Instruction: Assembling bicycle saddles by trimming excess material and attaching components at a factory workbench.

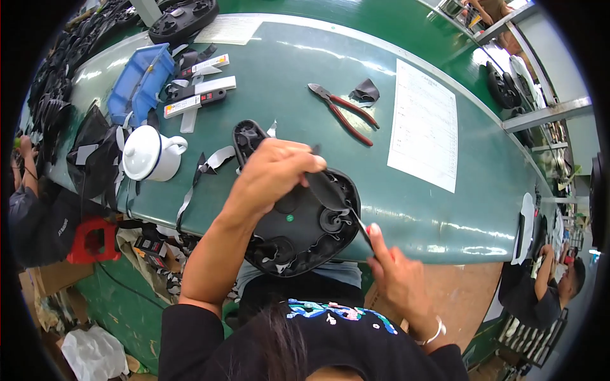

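Observation:
A black moulded shell point(298, 221), rounded and seat-like with a narrow far end, rests at the table's near edge against my lap. Over it, my left hand point(272, 173) is closed, pinching a black flexible flap point(326, 192) and pulling it up from the shell's right side. My right hand point(399, 276) is closed around a thin tool with a metal shaft point(362, 227) and a bit of red at the grip. Its tip meets the shell's right rim, by the flap's lower end; the exact kind of tool is hidden by my fingers.
Red-handled cutting pliers point(346, 113) lie beyond the shell, beside a black scrap point(365, 92) and a paper sheet point(424, 124). Leftward are a white lidded mug point(152, 154), utility knives point(196, 101), a blue bin point(141, 82) and fabric strips. Other people work at both sides.

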`<state>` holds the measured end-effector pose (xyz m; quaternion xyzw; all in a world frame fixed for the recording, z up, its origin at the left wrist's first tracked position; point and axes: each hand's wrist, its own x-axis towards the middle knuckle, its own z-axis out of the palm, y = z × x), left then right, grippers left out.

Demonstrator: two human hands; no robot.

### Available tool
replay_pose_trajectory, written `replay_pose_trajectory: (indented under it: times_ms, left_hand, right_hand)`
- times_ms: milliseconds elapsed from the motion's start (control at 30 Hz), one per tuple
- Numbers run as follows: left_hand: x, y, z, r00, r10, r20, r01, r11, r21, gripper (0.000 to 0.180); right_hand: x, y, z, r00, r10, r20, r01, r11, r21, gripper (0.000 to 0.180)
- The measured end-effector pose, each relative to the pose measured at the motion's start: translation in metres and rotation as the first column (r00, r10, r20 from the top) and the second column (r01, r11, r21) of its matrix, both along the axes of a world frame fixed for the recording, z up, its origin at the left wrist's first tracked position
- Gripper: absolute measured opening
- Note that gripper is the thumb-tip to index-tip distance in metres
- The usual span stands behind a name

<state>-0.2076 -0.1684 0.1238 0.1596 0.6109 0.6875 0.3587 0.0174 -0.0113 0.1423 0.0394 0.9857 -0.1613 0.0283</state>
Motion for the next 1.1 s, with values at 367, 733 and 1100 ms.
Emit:
replay_pose_trajectory:
  times_ms: [367, 733, 1100]
  left_hand:
    - [-0.005, -0.019, 0.006, 0.944, -0.209, -0.255, 0.196, 0.978, -0.076, 0.030]
    - [-0.041, -0.007, -0.006, 0.993, 0.076, 0.090, -0.117, 0.735, 0.668, 0.031]
    - [-0.034, 0.044, -0.021, 0.027, 0.049, -0.998, -0.006, 0.999, 0.049, 0.032]
  right_hand:
    - [-0.019, 0.006, 0.011, 0.989, -0.131, 0.075, 0.137, 0.986, -0.094, 0.055]
    - [-0.030, -0.012, -0.013, 0.978, -0.206, -0.045, 0.207, 0.978, 0.028, 0.054]
    - [-0.058, 0.018, -0.012, 0.991, -0.083, -0.108, 0.089, 0.995, 0.044, 0.053]
